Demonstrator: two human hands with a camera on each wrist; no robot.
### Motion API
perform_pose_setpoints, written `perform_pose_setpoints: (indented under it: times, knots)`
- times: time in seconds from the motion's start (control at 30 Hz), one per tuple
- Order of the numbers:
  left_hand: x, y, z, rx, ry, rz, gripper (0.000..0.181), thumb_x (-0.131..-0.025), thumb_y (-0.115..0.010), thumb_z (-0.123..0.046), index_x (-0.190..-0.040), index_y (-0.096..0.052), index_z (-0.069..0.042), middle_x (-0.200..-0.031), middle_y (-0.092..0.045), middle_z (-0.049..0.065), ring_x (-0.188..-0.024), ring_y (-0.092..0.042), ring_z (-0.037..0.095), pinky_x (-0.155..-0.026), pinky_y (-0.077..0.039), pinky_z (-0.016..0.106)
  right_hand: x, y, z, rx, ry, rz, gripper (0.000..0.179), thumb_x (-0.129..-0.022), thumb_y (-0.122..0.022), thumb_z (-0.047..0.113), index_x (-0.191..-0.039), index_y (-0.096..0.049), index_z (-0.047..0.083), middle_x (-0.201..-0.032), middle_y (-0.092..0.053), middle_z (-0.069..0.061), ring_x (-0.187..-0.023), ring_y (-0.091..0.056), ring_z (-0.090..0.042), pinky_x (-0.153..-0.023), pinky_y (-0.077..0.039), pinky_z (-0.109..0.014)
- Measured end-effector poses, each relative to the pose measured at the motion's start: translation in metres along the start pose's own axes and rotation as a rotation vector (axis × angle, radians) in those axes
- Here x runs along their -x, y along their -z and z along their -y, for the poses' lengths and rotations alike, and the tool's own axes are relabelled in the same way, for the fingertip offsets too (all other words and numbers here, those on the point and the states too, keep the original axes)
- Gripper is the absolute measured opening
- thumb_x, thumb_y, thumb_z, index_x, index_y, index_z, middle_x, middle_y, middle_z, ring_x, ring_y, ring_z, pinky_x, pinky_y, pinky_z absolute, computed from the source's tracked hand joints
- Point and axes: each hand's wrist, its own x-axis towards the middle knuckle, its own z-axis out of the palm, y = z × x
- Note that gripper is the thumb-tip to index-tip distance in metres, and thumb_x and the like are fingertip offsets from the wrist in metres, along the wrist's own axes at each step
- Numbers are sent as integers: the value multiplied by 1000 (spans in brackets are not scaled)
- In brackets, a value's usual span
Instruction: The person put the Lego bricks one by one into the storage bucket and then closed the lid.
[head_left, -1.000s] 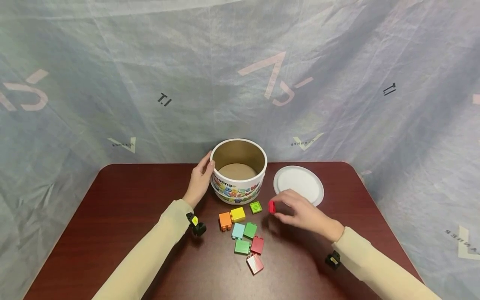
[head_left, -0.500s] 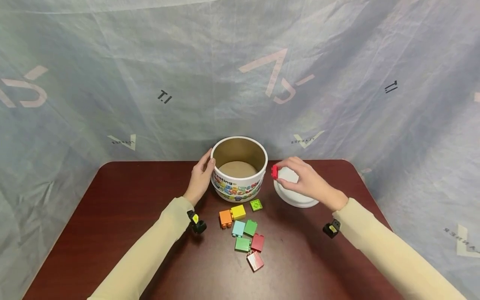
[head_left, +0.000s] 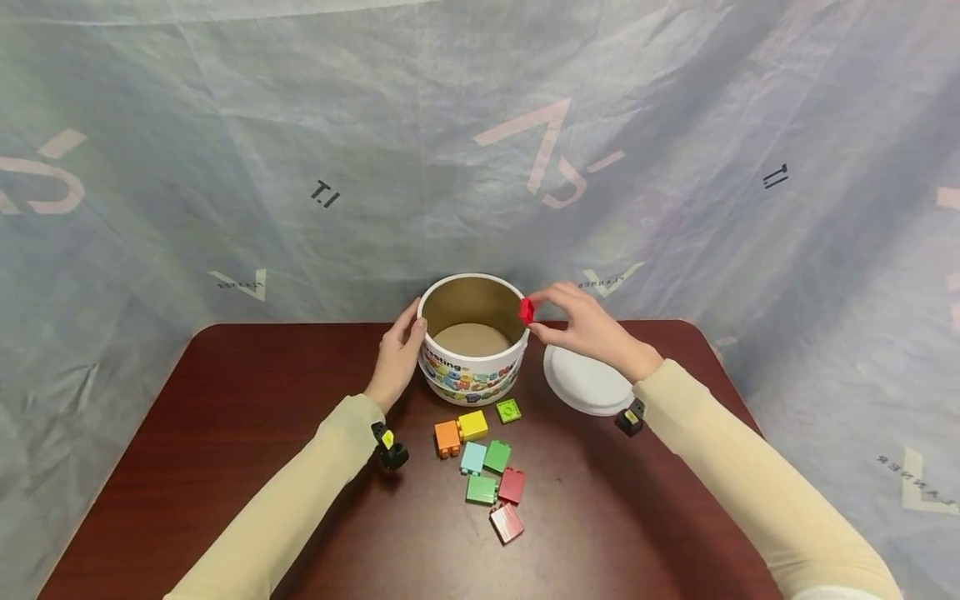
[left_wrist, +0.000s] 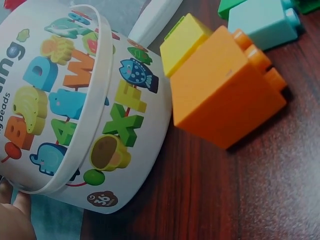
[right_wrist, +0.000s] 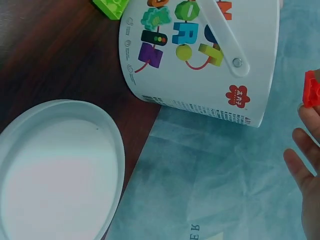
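Note:
A round white bucket (head_left: 474,367), printed with colourful letters and animals, stands at the back of the table. My left hand (head_left: 395,354) holds its left side, with the thumb at the rim and the fingers along the wall. In the left wrist view, only parts of the fingers (left_wrist: 20,207) show beside the bucket. My right hand (head_left: 588,329) pinches a small red brick (head_left: 527,311) between thumb and index finger, right at the bucket's right rim. In the right wrist view, the red brick (right_wrist: 312,90) is partly cut off at the frame's edge.
In front of the bucket lie a flat lime piece (head_left: 508,410), a yellow brick (head_left: 473,426), an orange brick (head_left: 447,437) and several blue, green and red bricks. A white lid (head_left: 585,383) lies to the right, under my right forearm. A grey curtain (head_left: 480,167) hangs behind the table.
My right hand has lifted the red brick from low over the table, past the lid, then left to the bucket's rim. My left hand stays at the bucket.

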Motion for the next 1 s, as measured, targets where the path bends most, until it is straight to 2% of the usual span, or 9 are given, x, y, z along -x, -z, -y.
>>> perform_pose_setpoints:
  times: [0.13,0.33,0.53,0.73,0.83,1.0]
  knots:
    - [1,-1,0,5,3,8,56,-113,-48,-33,-165,-34,-18,-168,-35,4,-152,-36,25,-121,-35,48,-8,-3,-2,10,4,3,31,-93,-77,13,-123,-70,7,-115,-69,-7,-111,-60,-28,-95,-52,-49]
    - [4,-2,1,0,9,1,55,-113,-48,-31,-165,-35,-17,-167,-36,6,-153,-36,27,-122,-35,49,-21,-8,-5,23,-6,18,31,-93,-76,14,-122,-70,4,-116,-69,-9,-112,-60,-29,-99,-50,-48]
    - [6,-4,3,14,5,-8,55,-113,-49,-31,-164,-36,-18,-166,-37,6,-150,-40,27,-120,-37,49,-31,-14,-4,27,-40,62,32,-93,-76,18,-122,-70,3,-116,-68,-10,-114,-59,-32,-100,-49,-49]
    - [5,-6,2,22,-19,-12,55,-113,-49,-31,-164,-36,-17,-167,-37,8,-150,-40,29,-120,-37,50,-40,-17,-3,31,-14,71,30,-92,-76,18,-118,-70,2,-115,-68,-11,-110,-59,-34,-98,-49,-48]
    - [8,-8,1,22,-12,-25,55,-113,-49,-30,-164,-36,-16,-166,-38,8,-150,-40,29,-120,-37,50,-43,-20,-2,35,-12,83,31,-93,-76,18,-118,-70,2,-115,-68,-12,-111,-59,-35,-98,-50,-48]
    - [11,-14,3,29,-4,-19,54,-113,-48,-29,-164,-36,-15,-165,-39,7,-149,-41,27,-120,-38,49,-40,-22,1,55,-54,119,33,-93,-75,20,-120,-70,2,-115,-67,-11,-112,-58,-32,-98,-49,-48]
